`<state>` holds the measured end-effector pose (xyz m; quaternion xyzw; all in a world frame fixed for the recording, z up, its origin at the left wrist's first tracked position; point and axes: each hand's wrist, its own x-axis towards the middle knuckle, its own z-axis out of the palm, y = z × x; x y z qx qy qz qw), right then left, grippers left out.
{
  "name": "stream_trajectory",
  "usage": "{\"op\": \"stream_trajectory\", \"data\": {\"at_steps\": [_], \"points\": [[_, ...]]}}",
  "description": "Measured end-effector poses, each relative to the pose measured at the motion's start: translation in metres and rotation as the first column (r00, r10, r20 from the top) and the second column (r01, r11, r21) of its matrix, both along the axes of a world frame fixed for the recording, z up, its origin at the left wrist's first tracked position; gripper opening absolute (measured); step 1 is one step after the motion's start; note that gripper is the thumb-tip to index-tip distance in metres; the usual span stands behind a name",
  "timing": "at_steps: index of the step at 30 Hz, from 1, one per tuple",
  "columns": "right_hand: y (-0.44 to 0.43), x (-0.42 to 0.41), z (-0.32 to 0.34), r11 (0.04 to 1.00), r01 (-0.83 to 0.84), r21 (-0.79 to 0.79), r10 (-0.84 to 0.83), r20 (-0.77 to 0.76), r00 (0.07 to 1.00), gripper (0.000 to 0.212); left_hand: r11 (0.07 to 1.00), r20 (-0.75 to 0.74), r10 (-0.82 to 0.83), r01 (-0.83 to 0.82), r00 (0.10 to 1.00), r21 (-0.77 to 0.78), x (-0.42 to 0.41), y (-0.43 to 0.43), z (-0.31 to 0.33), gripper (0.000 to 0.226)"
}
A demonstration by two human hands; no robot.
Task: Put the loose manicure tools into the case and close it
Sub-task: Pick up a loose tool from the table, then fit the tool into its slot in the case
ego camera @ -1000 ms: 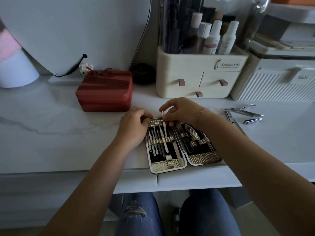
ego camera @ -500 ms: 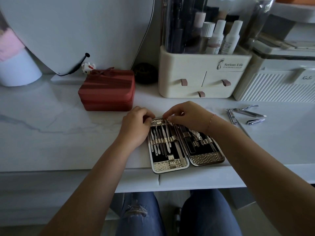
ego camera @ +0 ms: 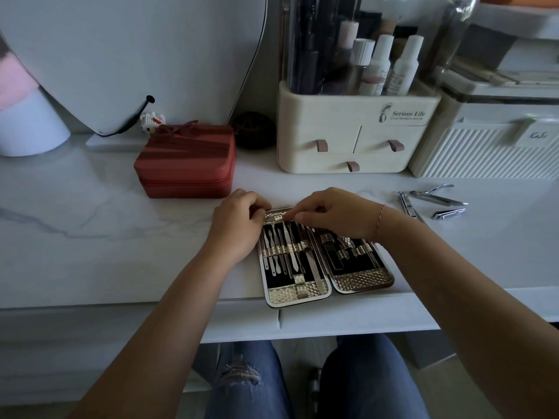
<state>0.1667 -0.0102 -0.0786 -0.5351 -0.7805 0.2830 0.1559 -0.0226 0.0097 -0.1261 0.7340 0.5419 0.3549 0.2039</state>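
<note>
- A red zip box (ego camera: 187, 163) sits on the worktop (ego camera: 90, 237) at 10 o'clock from the case; a cream drawer organizer (ego camera: 354, 131) with bottles stands at 12 o'clock, and a white ribbed box (ego camera: 484, 149) at 2 o'clock.
- Three loose clippers (ego camera: 435, 198) lie at 2 o'clock from the case, well apart from it and past the right wrist.
- The left hand (ego camera: 239, 225) has its fingers curled, gripping the case's 11 o'clock corner.
- The right hand (ego camera: 338, 216) reaches across the right half, fingers curled with tips together on the gold band at the left half's 12 o'clock end. I cannot tell whether they pinch a tool or the band itself.
- The case (ego camera: 361, 279) lies open and flat at the worktop's near edge, its two halves side by side. Its long axis runs from 6 to 12 o'clock, and the slim tools strapped in it lie along the same line.
</note>
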Motion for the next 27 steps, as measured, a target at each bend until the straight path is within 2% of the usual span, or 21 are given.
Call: {"op": "stream_trajectory", "data": {"at_steps": [7,11,13,16,18,20,21,23,27], "points": [[-0.001,-0.001,-0.001,0.999,-0.017,-0.035,0.016,-0.037,0.999,0.026,1.000,0.002,0.002,-0.002,1.000,-0.007,0.000,0.000,0.000,0.017],[-0.004,-0.001,-0.002,1.000,-0.007,-0.017,0.007,0.011,1.000,0.028,1.000,0.002,0.001,-0.001,1.000,-0.007,-0.001,0.000,-0.001,0.018],[-0.008,0.001,-0.003,1.000,0.014,0.012,-0.014,-0.050,0.999,0.023,1.000,0.005,0.001,-0.001,1.000,-0.006,-0.001,0.000,-0.001,0.018],[-0.015,0.026,0.002,0.970,0.207,0.124,-0.173,-0.240,0.955,0.017,1.000,0.005,-0.003,0.003,1.000,-0.011,-0.002,0.000,-0.001,0.017],[-0.017,0.063,0.005,0.858,0.454,0.241,-0.386,-0.280,0.879,0.011,1.000,-0.006,-0.002,0.002,1.000,-0.011,-0.002,0.000,-0.002,0.016],[-0.021,0.104,0.007,0.717,0.643,0.270,-0.598,-0.235,0.766,0.009,1.000,-0.024,0.007,-0.007,1.000,-0.009,-0.002,0.000,-0.002,0.015],[-0.025,0.121,0.006,0.677,0.688,0.261,-0.669,-0.171,0.724,0.011,1.000,-0.031,0.009,-0.009,0.999,-0.007,-0.001,0.000,-0.002,0.014],[-0.035,0.143,0.001,0.664,0.710,0.234,-0.722,-0.044,0.690,0.013,1.000,-0.039,0.012,-0.012,0.999,-0.002,-0.002,0.001,-0.003,0.015],[-0.051,0.144,-0.006,0.697,0.681,0.225,-0.714,0.127,0.688,0.018,1.000,-0.038,0.017,-0.016,0.999,0.005,-0.002,0.002,-0.004,0.017]]}}
